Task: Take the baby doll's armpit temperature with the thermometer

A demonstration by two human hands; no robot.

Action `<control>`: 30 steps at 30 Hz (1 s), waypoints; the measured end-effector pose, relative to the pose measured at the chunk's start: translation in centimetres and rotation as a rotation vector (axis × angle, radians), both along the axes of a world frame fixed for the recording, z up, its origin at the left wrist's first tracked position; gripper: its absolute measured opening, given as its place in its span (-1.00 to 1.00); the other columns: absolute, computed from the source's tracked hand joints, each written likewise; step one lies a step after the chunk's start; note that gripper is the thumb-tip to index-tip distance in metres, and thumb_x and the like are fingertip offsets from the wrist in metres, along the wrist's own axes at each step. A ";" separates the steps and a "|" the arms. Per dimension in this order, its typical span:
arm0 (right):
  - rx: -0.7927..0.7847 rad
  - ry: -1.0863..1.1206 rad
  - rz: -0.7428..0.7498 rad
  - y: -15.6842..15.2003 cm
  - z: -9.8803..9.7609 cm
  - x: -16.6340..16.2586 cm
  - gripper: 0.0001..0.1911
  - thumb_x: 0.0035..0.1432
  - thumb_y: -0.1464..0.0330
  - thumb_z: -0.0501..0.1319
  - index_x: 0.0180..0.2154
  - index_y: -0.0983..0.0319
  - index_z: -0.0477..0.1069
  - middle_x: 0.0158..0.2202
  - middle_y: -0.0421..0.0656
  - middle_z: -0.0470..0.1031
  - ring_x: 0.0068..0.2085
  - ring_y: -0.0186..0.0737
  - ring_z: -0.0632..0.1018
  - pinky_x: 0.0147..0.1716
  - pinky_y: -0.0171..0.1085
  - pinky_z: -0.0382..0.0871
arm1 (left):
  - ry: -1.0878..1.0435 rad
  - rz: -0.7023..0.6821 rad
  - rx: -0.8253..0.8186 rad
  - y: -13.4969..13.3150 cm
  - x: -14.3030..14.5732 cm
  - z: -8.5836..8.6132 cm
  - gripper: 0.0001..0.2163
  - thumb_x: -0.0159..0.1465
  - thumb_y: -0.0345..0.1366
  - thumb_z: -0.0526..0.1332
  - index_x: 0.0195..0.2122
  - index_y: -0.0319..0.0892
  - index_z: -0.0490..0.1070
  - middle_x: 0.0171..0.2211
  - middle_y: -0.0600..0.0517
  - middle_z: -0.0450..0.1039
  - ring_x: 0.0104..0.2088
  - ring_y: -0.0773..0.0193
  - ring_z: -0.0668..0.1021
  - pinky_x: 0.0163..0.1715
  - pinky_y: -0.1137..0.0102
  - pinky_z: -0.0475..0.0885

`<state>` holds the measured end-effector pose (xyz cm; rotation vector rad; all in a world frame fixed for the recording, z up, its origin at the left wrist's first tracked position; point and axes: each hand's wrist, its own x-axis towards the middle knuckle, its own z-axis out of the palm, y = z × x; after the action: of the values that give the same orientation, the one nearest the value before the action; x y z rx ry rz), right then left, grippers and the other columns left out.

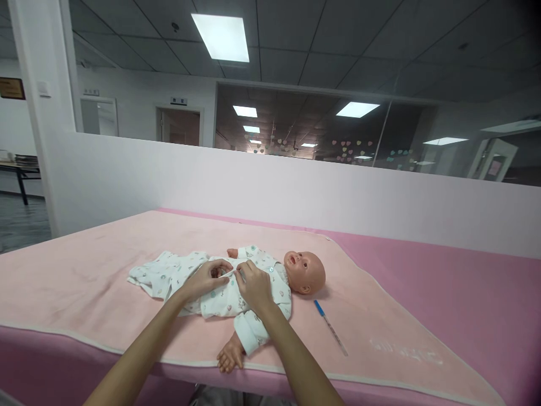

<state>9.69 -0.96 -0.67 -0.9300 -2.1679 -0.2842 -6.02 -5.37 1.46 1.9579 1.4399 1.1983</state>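
Had the right hand (256, 287) pinching the front of a white baby outfit dotted with small prints (224, 303), on a bald, tan plastic baby doll (306, 273). Had the left hand (211, 277) curled just beside those fingertips with thumb and forefinger apart, honestly couldn't tell if gripping the outfit too. Found the doll face-up beneath the fingers, with its head off to their right. Also spotted a thin, blue-ended stick (331, 327) farther right of the fingers, on a peach blanket with pale edging (84, 265).
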 end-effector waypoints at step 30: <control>-0.026 0.030 -0.003 0.3 -0.3 -0.1 -0.89 0.14 0.32 0.02 -0.37 0.16 0.28 -0.38 -0.28 0.39 -0.46 -0.40 0.38 -0.53 -0.37 -0.03 | -0.058 -0.007 -0.089 0.2 -0.1 -0.2 -0.88 0.00 -0.28 0.13 -0.44 -0.18 0.29 -0.61 0.18 0.05 -0.56 0.39 0.19 -0.56 0.50 0.09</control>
<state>9.57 -0.67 -0.92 -0.9468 -2.1472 -0.2421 -6.08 -5.22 1.30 1.8527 1.4304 1.1584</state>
